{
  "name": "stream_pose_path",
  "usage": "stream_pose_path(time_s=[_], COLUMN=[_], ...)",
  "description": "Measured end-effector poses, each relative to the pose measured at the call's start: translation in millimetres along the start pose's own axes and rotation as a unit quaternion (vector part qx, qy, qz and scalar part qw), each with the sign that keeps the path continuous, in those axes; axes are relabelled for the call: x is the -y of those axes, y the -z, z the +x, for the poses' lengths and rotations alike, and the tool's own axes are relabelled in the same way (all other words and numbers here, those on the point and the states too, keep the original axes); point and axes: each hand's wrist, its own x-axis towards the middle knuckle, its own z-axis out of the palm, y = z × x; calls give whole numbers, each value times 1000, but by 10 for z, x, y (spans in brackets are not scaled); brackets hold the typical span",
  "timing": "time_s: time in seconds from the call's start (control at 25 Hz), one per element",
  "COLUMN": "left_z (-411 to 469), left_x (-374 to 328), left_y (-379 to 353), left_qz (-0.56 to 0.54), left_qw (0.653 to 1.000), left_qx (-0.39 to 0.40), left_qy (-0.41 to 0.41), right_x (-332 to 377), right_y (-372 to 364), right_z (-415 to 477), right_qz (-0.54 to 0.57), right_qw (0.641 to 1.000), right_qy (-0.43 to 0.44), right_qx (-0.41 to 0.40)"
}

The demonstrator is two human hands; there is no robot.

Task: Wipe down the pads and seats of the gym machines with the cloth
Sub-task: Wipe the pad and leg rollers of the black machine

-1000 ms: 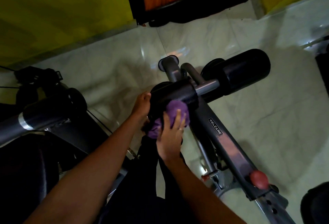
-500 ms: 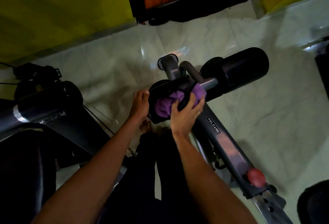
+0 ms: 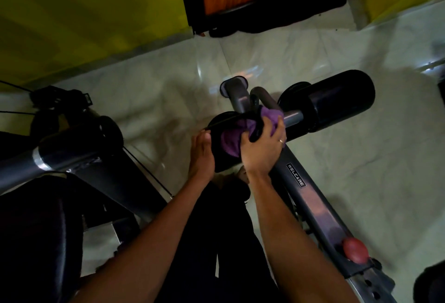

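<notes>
Since a second ago the purple cloth has slid up and to the right over the black roller pad. It now bunches across the pad's top toward the grey crossbar. The right hand has its grip clamped on the cloth. The left hand lies flat against the pad's left end, its grip apart. A second roller pad sits to the right.

Two hands (left hand, right hand); one cloth; two roller pads on crossbar; one red knob.
</notes>
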Motion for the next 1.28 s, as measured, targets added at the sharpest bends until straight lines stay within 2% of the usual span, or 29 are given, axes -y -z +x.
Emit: stream_pose_path(time_s=[0.12, 0.16, 0.28, 0.36, 0.44, 0.52, 0.56, 0.68, 0.76, 0.88, 1.04, 1.12, 1.28], left_z=[225, 317, 483, 548, 421, 347, 311, 723, 819, 615, 420, 299, 238], left_x=[-78, -76, 121, 404, 527, 504, 399, 736, 539, 44, 95, 61, -14], left_y=[50, 46, 23, -15, -21, 8, 31, -67, -36, 33, 40, 51, 101], left_qz=[37, 43, 51, 16, -8, -11, -4, 11, 35, 59, 28, 45, 55], left_qw=[999, 999, 998, 999, 999, 999, 998, 998, 998, 994, 997, 997, 998], left_qx=[-3, 11, 37, 36, 42, 49, 60, 61, 47, 65, 49, 43, 42], left_qy=[8, 21, 10, 21, 22, 10, 8, -5, 35, 72, 55, 36, -9], right_x=[-40, -1, 206, 315, 297, 171, 97, 3, 20, 146, 274, 188, -89], right_y=[-41, -68, -155, -153, -88, -2, 28, 20, -34, -88, -47, 33, 126], right_z=[-477, -707, -1077, -874, -526, -161, -35, -201, -675, -1188, -698, -370, -202], right_qz=[32, 23, -3, -10, -58, -96, -87, -22, -15, -15, -22, -1, 62], right_qw=[999, 999, 991, 980, 973, 981, 989, 1000, 999, 983, 973, 980, 996], right_qy=[-40, -19, 113, 175, 196, 150, 109, 3, 18, 144, 197, 167, 32], right_qx=[0, 20, 78, 98, 102, 75, 52, 10, 37, 111, 119, 105, 57])
